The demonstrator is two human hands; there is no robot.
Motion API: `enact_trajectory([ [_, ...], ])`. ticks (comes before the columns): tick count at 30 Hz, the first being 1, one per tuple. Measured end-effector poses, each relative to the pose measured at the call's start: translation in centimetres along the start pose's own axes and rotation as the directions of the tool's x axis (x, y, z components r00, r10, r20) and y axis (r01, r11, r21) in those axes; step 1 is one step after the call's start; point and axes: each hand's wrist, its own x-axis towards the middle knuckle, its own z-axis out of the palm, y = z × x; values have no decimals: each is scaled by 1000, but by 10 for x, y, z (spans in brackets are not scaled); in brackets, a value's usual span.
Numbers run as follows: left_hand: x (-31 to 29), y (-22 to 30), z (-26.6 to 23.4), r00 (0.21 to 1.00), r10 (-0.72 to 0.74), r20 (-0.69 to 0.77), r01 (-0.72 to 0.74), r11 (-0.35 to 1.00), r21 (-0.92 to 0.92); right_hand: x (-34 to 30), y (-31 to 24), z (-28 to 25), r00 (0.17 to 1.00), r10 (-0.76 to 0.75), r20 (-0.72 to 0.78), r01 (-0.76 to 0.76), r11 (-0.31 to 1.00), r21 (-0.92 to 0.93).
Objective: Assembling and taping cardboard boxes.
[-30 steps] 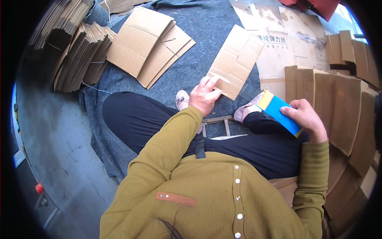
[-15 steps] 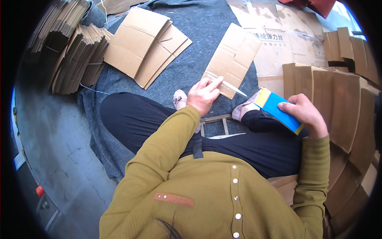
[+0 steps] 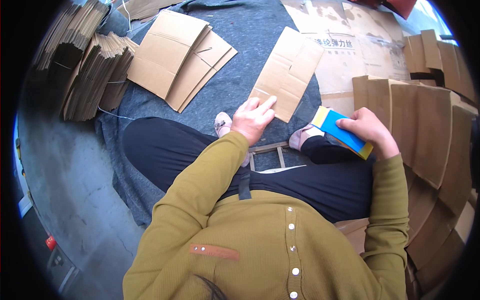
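Observation:
My left hand (image 3: 252, 120) lies on the near end of a brown cardboard piece (image 3: 292, 62), its fingers stretched out on the board. A short clear tape strip (image 3: 262, 93) shows as a pale glint just beyond those fingers. Over by my right knee, my right hand (image 3: 369, 127) grips a flat blue-and-yellow tool (image 3: 342, 132) that looks like a tape dispenser. Its thumb lies across the blue face, and the other fingers are mostly hidden. The tool's yellow end points toward the cardboard, apart from it.
Folded cardboard sheets (image 3: 170, 52) lie on the dark blue cloth (image 3: 240, 55) at the far left, beside tied cardboard stacks (image 3: 95, 75). Upright cardboard panels (image 3: 420, 125) line the right side. A small frame (image 3: 280, 156) stands between my feet.
The long clear strip that stretched from my left hand toward the right no longer hangs in the air. My left fingers now rest on the cardboard. The blue-and-yellow tool has shifted slightly left.

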Motion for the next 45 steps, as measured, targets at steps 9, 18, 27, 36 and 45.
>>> enact_trajectory([
  [9, 2, 1, -1, 1000, 27, 2, -26, 1000, -7, 33, -30, 28, 998, 69, 9, -66, 978, -198],
  [18, 2, 1, -1, 1000, 16, -6, -16, 1000, 4, 45, -62, 72, 989, 53, -135, -75, 984, -160],
  [27, 2, 0, -1, 1000, -6, -13, 6, 1000, 21, 94, -54, 181, 897, -331, -293, 211, 903, -373],
  [36, -7, -5, -3, 982, -182, -40, 179, 982, -58, 25, -67, 64, 988, -119, -96, 65, 895, -442],
  [45, -10, -15, 13, 990, -139, 18, 140, 989, -38, 34, -63, 100, 739, -572, -356, 365, 784, -501],
])
